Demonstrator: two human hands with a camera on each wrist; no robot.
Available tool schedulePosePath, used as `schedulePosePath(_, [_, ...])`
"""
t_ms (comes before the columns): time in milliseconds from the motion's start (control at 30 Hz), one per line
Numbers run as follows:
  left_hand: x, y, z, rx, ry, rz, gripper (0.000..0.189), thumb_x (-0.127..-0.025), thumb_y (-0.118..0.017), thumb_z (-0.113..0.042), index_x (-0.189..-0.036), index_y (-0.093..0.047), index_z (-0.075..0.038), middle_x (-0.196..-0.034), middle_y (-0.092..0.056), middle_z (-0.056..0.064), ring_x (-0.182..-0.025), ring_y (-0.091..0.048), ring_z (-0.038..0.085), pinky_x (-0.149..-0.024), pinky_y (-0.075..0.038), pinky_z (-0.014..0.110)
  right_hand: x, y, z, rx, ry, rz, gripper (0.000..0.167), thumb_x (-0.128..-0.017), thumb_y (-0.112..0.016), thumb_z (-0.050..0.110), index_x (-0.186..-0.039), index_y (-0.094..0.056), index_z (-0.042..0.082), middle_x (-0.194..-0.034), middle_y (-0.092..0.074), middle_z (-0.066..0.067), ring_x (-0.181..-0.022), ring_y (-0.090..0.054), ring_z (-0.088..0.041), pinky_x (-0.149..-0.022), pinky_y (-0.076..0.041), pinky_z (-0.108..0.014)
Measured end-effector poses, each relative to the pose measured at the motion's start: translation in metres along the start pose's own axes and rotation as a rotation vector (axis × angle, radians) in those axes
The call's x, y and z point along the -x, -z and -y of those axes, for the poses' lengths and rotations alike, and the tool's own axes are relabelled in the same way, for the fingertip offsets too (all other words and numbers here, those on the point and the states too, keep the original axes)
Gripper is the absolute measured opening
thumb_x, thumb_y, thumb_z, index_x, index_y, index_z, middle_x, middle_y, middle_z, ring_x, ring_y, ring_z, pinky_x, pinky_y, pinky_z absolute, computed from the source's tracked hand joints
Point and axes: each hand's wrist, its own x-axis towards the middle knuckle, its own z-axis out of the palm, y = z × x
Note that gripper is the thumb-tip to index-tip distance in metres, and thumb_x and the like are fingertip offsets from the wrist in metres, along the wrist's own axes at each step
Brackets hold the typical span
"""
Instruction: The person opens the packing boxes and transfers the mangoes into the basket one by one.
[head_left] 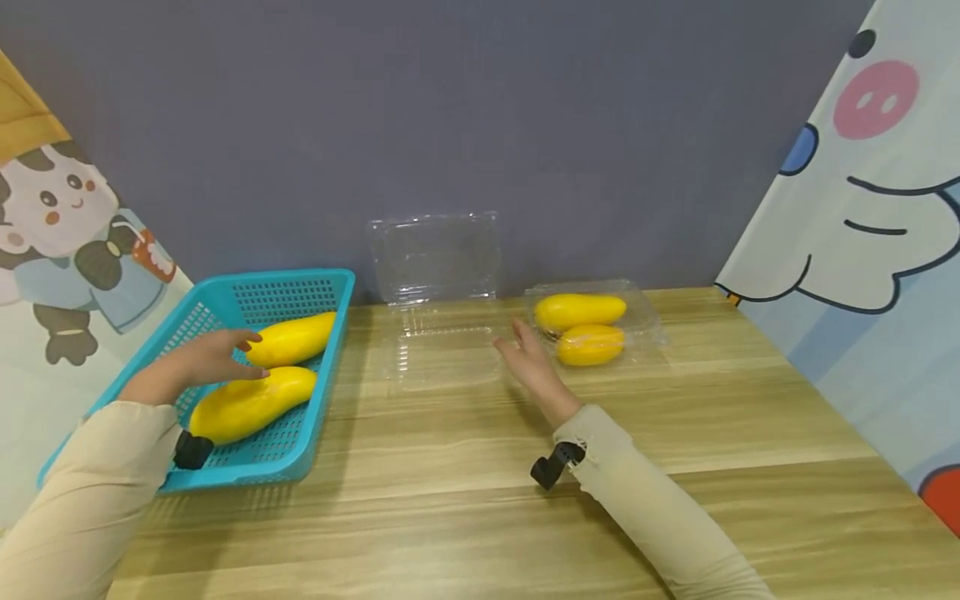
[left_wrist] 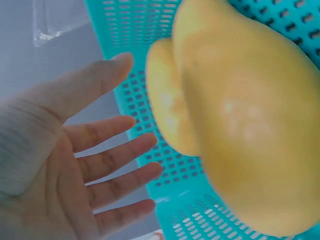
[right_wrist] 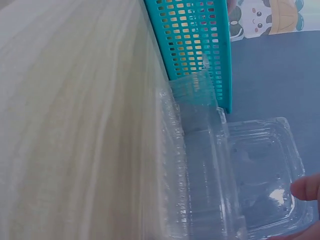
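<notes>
My left hand (head_left: 210,357) hovers over a blue plastic basket (head_left: 296,467), thumb and fingers apart with nothing between them. Beneath and beside it lie two yellow mangoes, the nearer mango (head_left: 251,406) and the farther mango (head_left: 296,339). The left wrist view has the spread fingers (left_wrist: 115,162) beside the larger-looking mango (left_wrist: 255,120). At the centre stands an unfolded clear plastic clamshell box (head_left: 435,258), its lid upright. My right hand (head_left: 531,367) is at that box's right side, fingers extended and holding nothing; whether it touches the box I cannot tell.
Right of my right hand, a second clear box (head_left: 645,321) holds an upper mango (head_left: 577,312) and a lower mango (head_left: 591,345). A grey wall (head_left: 600,150) rises behind the wooden table (head_left: 450,500). Cartoon-printed panels (head_left: 862,250) flank it on both sides.
</notes>
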Motion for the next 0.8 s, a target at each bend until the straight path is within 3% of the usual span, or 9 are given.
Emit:
schedulePosePath(233, [0.0,0.01,-0.017,-0.026,-0.071,-0.14,0.067,-0.089,-0.064,-0.033,-0.13,-0.042,0.014,-0.121,-0.051,0.037,-0.106,-0.05,0.051,-0.083,-0.044,0.06,0.0,0.009,0.006,-0.044,0.032,0.034,0.069,-0.096,-0.05,0.029,-0.149,-0.017,0.0,-0.153,-0.021,-0.019,-0.14,-0.023,-0.034,-0.113,-0.023,-0.045])
schedulePosePath(600, [-0.008,0.02,-0.05,-0.016,-0.108,-0.216,0.064,-0.093,-0.057,-0.034,-0.135,-0.039,0.011,-0.129,-0.048,0.034,-0.114,-0.047,0.049,-0.091,-0.04,0.062,-0.002,0.031,0.015,-0.105,0.027,0.065,0.071,-0.095,-0.053,0.032,-0.151,-0.016,0.01,-0.154,-0.023,-0.014,-0.14,-0.025,-0.029,-0.113,-0.023,-0.043])
schedulePosePath(800, [-0.012,0.025,-0.076,0.02,-0.142,-0.24,0.061,-0.095,-0.055,-0.032,-0.137,-0.039,0.008,-0.134,-0.046,0.031,-0.12,-0.043,0.046,-0.096,-0.036,0.062,-0.002,0.046,0.016,-0.115,0.052,0.07,0.065,-0.096,-0.051,0.032,-0.151,-0.02,0.014,-0.153,-0.027,-0.01,-0.139,-0.027,-0.024,-0.112,-0.026,-0.042])
